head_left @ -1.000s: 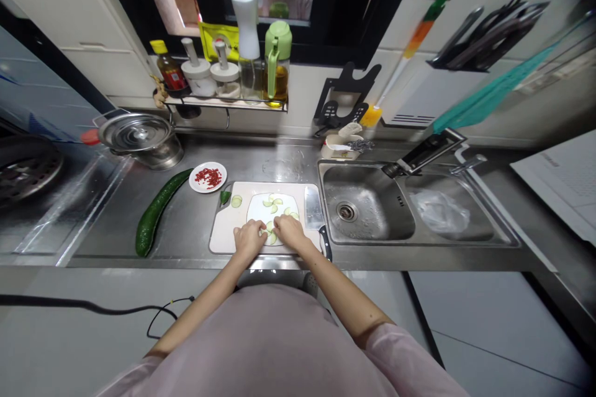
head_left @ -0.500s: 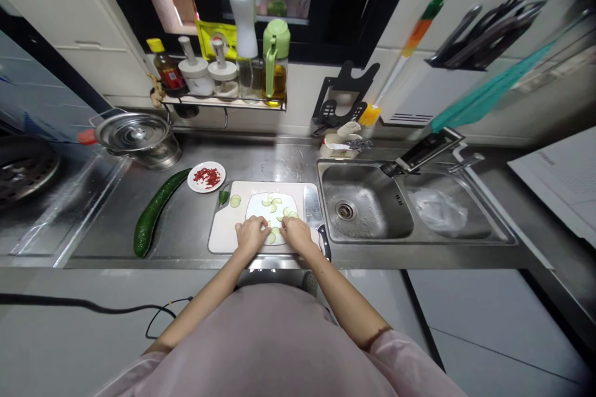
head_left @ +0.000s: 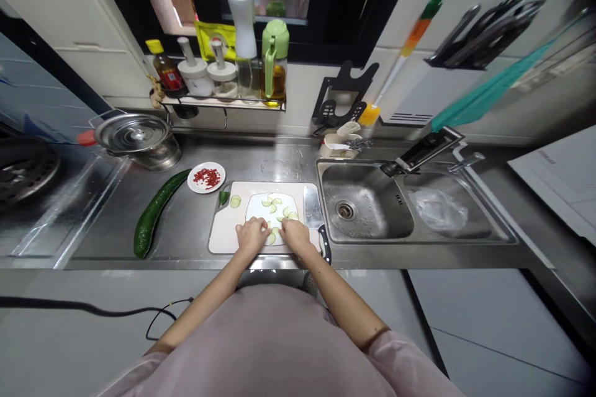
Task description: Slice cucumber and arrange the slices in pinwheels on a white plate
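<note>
My left hand point(head_left: 251, 235) and my right hand point(head_left: 294, 234) rest side by side on the near edge of a white plate point(head_left: 257, 205) that lies on a pale cutting board point(head_left: 224, 229). Several pale green cucumber slices point(head_left: 274, 203) lie on the plate. Both hands have their fingers curled down onto slices at the plate's near side, and the fingertips are close together. A single slice point(head_left: 235, 201) and a green stem end point(head_left: 225, 196) sit on the board's far left corner. A cleaver point(head_left: 313, 208) lies along the board's right edge.
A whole cucumber point(head_left: 155, 211) lies on the steel counter to the left, beside a small plate of chopped red chili point(head_left: 206, 177). A lidded pot point(head_left: 136, 136) stands at the back left. The sink point(head_left: 365, 208) is to the right. Bottles fill a shelf point(head_left: 223, 102) under the window.
Both hands slid slightly nearer to me along the plate's near edge and stayed on the cucumber slices. Nothing else moved.
</note>
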Tool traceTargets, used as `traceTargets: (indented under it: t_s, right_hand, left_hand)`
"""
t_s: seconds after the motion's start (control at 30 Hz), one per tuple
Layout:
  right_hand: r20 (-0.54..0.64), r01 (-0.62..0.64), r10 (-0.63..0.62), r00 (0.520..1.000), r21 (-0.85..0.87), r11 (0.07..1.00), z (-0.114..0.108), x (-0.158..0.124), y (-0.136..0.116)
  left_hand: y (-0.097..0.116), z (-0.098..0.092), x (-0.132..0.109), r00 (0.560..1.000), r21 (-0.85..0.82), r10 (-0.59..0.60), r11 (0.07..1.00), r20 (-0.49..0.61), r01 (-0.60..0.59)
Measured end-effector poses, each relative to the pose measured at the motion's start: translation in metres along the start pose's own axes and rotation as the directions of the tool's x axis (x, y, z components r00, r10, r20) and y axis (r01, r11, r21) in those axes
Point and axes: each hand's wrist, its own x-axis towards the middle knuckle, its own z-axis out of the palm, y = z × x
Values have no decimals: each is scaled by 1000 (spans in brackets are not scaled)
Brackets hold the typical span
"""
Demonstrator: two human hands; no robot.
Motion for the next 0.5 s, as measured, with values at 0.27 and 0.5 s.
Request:
traceTargets:
  t_s: [0.27,0.5]
  right_hand:
    - [4,-12,12,1000,0,1000,2,-2,1]
    - [-7,-10,11,1000,28,1000,-1,-9,2]
  left_hand:
    - [1,0,-1,1000,6,1,1000,-10,-1]
    - [1,1,-1,1000,-1,3,1000,-14,-3]
